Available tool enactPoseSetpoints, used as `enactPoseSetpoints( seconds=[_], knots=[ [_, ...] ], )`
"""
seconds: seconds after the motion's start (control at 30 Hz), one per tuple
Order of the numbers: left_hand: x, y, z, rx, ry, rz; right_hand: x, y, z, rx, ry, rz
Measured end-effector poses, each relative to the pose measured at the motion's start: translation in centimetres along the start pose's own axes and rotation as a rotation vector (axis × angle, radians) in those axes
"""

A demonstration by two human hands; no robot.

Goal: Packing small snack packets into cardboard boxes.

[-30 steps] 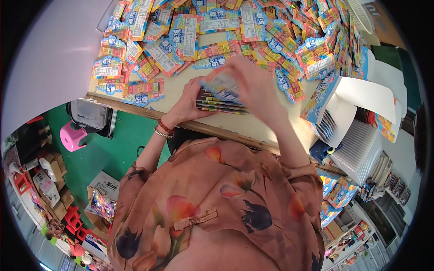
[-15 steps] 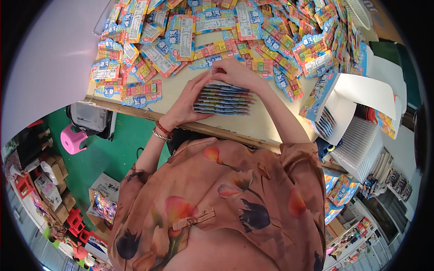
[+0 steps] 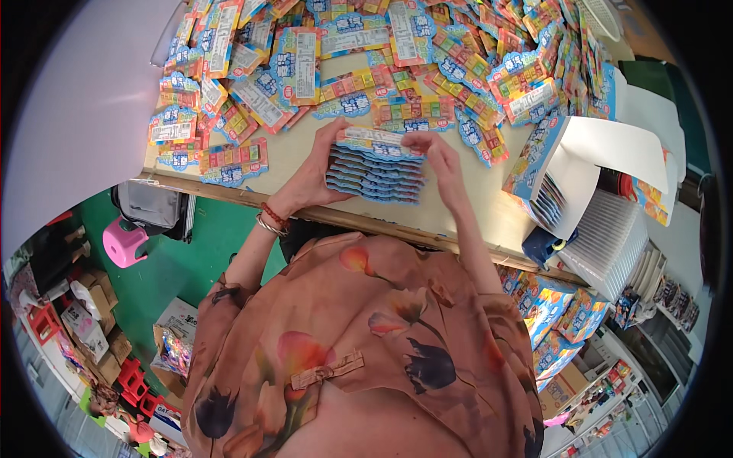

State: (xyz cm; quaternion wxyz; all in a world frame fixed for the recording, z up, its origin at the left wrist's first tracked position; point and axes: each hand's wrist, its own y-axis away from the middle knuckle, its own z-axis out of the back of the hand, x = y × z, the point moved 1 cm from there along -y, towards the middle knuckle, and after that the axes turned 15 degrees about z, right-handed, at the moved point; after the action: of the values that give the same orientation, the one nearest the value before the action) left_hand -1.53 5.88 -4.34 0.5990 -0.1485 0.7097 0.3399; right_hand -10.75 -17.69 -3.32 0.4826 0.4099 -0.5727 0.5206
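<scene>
A stack of flat, colourful candy-like packs (image 3: 374,179) stands just inside the table's near edge, its layered blue wavy edges facing me. My left hand (image 3: 317,169) is wrapped round the stack's left end. Curled at the opposite end, my right hand (image 3: 441,162) has its fingertips on the edge of the far pack, whose pale printed back shows. Some fingers of both hands are hidden behind the stack. More packs of the same kind (image 3: 412,113) lie loose just beyond my hands.
A large heap of loose packs (image 3: 481,65) covers the far side of the wooden table (image 3: 301,130). To the right, an open display box (image 3: 569,175) holds several packs, beside a stack of white trays (image 3: 603,248). On the green floor, a pink stool (image 3: 124,243) stands at left.
My right hand has moved from the stack's far top side to its right end. The far pack now tilts up with its back showing. My left hand keeps its hold.
</scene>
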Motion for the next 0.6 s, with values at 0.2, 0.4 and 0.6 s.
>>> enactPoseSetpoints(
  seconds=[0.2, 0.4, 0.6],
  knots=[
    [-0.7, -0.5, 0.7, -0.160, -0.689, -0.275, -0.7, 1.5, -1.1, -0.163, -0.010, 0.152],
    [0.0, -0.9, 0.3, -0.059, -0.341, -0.123, -1.8, 4.0, -4.8, -0.366, 0.082, 0.241],
    [-1.3, -1.4, 0.2, 0.052, -0.470, -0.134, -1.2, 1.9, -5.4, -0.823, 0.087, 0.045]
  ],
)
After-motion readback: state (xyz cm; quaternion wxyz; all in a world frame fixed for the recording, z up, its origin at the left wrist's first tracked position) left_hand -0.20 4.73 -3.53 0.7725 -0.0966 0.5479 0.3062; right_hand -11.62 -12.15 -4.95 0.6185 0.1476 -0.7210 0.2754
